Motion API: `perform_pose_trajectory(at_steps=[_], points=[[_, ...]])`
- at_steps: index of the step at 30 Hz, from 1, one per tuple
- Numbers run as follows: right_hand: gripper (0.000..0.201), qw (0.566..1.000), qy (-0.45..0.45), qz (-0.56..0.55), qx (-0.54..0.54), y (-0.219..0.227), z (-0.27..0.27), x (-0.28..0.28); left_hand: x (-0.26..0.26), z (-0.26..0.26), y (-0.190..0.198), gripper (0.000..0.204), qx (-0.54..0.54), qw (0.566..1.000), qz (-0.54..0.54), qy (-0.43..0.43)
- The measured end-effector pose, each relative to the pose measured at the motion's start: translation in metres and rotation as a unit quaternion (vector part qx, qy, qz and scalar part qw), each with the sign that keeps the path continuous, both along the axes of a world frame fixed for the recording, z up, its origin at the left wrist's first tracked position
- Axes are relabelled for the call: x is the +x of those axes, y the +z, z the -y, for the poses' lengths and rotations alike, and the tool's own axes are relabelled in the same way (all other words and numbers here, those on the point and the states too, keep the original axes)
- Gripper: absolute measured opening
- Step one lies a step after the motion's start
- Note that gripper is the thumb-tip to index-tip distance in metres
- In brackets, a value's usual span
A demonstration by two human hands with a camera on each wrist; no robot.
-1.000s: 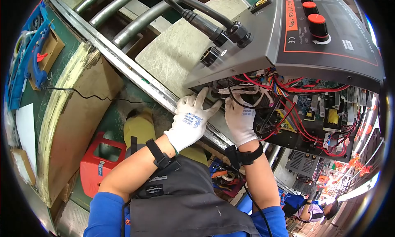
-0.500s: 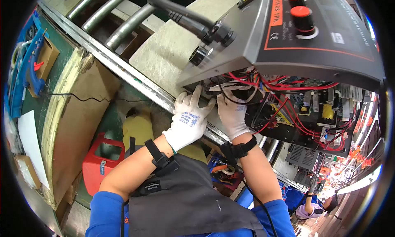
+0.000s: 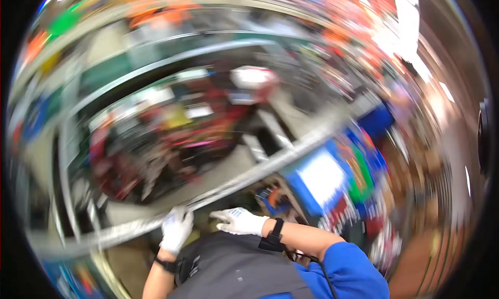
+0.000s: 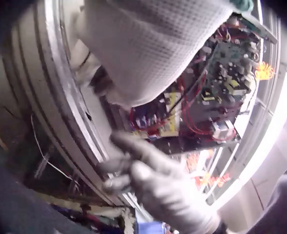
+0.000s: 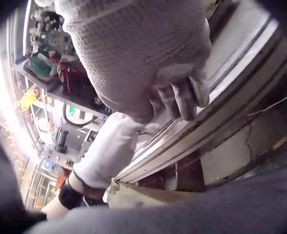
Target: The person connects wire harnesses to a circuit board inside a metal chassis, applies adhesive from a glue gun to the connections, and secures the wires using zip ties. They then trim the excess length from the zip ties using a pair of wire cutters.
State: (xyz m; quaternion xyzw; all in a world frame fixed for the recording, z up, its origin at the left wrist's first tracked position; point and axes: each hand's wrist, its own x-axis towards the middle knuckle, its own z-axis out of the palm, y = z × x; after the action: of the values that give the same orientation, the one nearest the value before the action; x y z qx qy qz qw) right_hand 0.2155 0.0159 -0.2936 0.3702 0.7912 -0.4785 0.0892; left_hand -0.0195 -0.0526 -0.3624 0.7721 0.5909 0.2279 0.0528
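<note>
Gloves, white and knitted, are worn on both hands. In the blurred head view the left hand (image 3: 175, 230) is seen laid on the metal rail (image 3: 244, 179) that runs across the bench edge, with its fingers lying along the rail; whether anything is pinched under it cannot be told. The right hand (image 3: 240, 221) is held just beside it, close to the rail, with fingers extended and loosely together and nothing seen in its grasp. In the right wrist view the fingertips (image 5: 182, 100) of the right hand are seen slightly bent near the rail (image 5: 221, 105). The opened machine, with its circuit boards (image 4: 216, 78) and red wiring (image 4: 194, 129) exposed, is located just beyond the rail, above both hands. A dark apron (image 3: 234, 268) and a blue sleeve (image 3: 353, 270) are seen below the hands. Wrist straps are worn on both forearms.
</note>
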Motion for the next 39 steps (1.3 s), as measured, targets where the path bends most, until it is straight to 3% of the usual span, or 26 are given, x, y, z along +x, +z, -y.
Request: perform_pose_trajectory(at_steps=[1, 2, 4, 6, 8, 9, 10, 11, 12, 14, 15, 16, 18, 20, 21, 22, 24, 26, 28, 31, 32, 33, 34, 36, 37, 39], points=[[0.049, 0.994, -0.107, 0.005, 0.022, -0.011, 0.016, 0.031, -0.001, -0.008, -0.016, 0.013, -0.052, 0.995, 0.039, -0.079], [0.049, 0.978, -0.203, 0.014, 0.039, -0.021, 0.043, 0.066, 0.021, -0.016, 0.007, 0.016, -0.173, 0.973, 0.135, -0.078], [0.045, 0.891, -0.454, 0.009, -0.029, 0.019, 0.094, 0.109, 0.049, -0.034, 0.030, 0.019, -0.413, 0.891, 0.123, -0.145], [0.040, 0.808, -0.568, 0.019, 0.155, 0.005, 0.172, 0.155, 0.087, -0.041, 0.053, 0.020, -0.367, 0.887, 0.062, -0.273], [0.035, 0.681, -0.708, 0.030, 0.183, -0.012, 0.250, 0.195, 0.129, -0.048, 0.059, 0.019, -0.335, 0.875, 0.028, -0.350], [0.031, 0.619, -0.762, 0.079, 0.173, 0.024, 0.279, 0.205, 0.155, -0.047, 0.071, 0.018, -0.304, 0.867, 0.026, -0.394], [0.030, 0.567, -0.792, 0.120, 0.191, -0.002, 0.320, 0.233, 0.178, -0.048, 0.080, 0.017, -0.270, 0.860, 0.025, -0.433], [0.029, 0.494, -0.838, 0.120, 0.198, 0.009, 0.343, 0.245, 0.199, -0.053, 0.077, 0.015, -0.145, 0.831, 0.016, -0.536], [0.028, 0.468, -0.835, 0.134, 0.258, -0.005, 0.375, 0.271, 0.235, -0.042, 0.101, 0.013, -0.172, 0.855, 0.034, -0.487], [0.023, 0.403, -0.855, 0.175, 0.276, -0.024, 0.422, 0.328, 0.307, -0.032, 0.101, 0.013, -0.120, 0.864, 0.072, -0.484], [0.022, 0.340, -0.906, 0.121, 0.220, 0.004, 0.424, 0.343, 0.346, -0.027, 0.109, 0.011, -0.148, 0.870, 0.060, -0.467], [0.022, 0.339, -0.905, 0.146, 0.210, -0.002, 0.443, 0.373, 0.389, -0.018, 0.112, 0.011, -0.176, 0.869, 0.052, -0.459], [0.022, 0.363, -0.845, 0.262, 0.294, -0.007, 0.483, 0.426, 0.464, -0.016, 0.072, 0.014, -0.049, 0.867, 0.081, -0.489], [0.022, 0.320, -0.863, 0.312, 0.235, -0.011, 0.523, 0.480, 0.521, -0.015, 0.060, 0.025, -0.055, 0.867, 0.028, -0.495], [0.023, 0.282, -0.909, 0.247, 0.183, -0.004, 0.539, 0.505, 0.540, -0.019, 0.049, 0.025, -0.021, 0.866, -0.029, -0.500], [0.025, 0.278, -0.908, 0.247, 0.193, -0.003, 0.552, 0.527, 0.553, -0.023, 0.039, 0.025, 0.017, 0.863, -0.086, -0.497], [0.025, 0.295, -0.883, 0.305, 0.201, -0.012, 0.563, 0.568, 0.568, -0.031, 0.022, 0.012, 0.009, 0.861, -0.187, -0.473], [0.024, 0.389, -0.840, 0.311, 0.216, -0.023, 0.557, 0.599, 0.574, -0.038, 0.019, 0.010, 0.002, 0.846, -0.276, -0.456], [0.024, 0.387, -0.848, 0.296, 0.209, -0.044, 0.536, 0.627, 0.576, -0.043, 0.023, 0.009, -0.002, 0.839, -0.296, -0.458], [0.038, 0.367, -0.871, 0.318, 0.080, -0.052, 0.497, 0.656, 0.583, -0.043, 0.039, 0.007, -0.006, 0.852, -0.296, -0.432], [0.041, 0.372, -0.863, 0.339, 0.032, -0.056, 0.487, 0.662, 0.584, -0.042, 0.046, 0.009, 0.023, 0.875, -0.242, -0.417], [0.045, 0.357, -0.865, 0.345, 0.077, -0.062, 0.479, 0.666, 0.584, -0.043, 0.049, 0.010, 0.053, 0.895, -0.187, -0.401], [0.047, 0.361, -0.876, 0.316, 0.046, -0.062, 0.480, 0.671, 0.582, -0.048, 0.047, 0.010, 0.054, 0.896, -0.192, -0.396], [0.052, 0.353, -0.894, 0.275, 0.023, -0.056, 0.484, 0.676, 0.577, -0.065, 0.038, 0.013, 0.126, 0.895, -0.036, -0.427], [0.054, 0.328, -0.904, 0.273, 0.016, -0.070, 0.493, 0.682, 0.576, -0.067, 0.043, 0.014, -0.077, 0.931, 0.026, -0.356], [0.052, 0.323, -0.911, 0.251, 0.051, -0.096, 0.510, 0.688, 0.579, -0.060, 0.068, 0.018, -0.086, 0.943, 0.027, -0.322]])
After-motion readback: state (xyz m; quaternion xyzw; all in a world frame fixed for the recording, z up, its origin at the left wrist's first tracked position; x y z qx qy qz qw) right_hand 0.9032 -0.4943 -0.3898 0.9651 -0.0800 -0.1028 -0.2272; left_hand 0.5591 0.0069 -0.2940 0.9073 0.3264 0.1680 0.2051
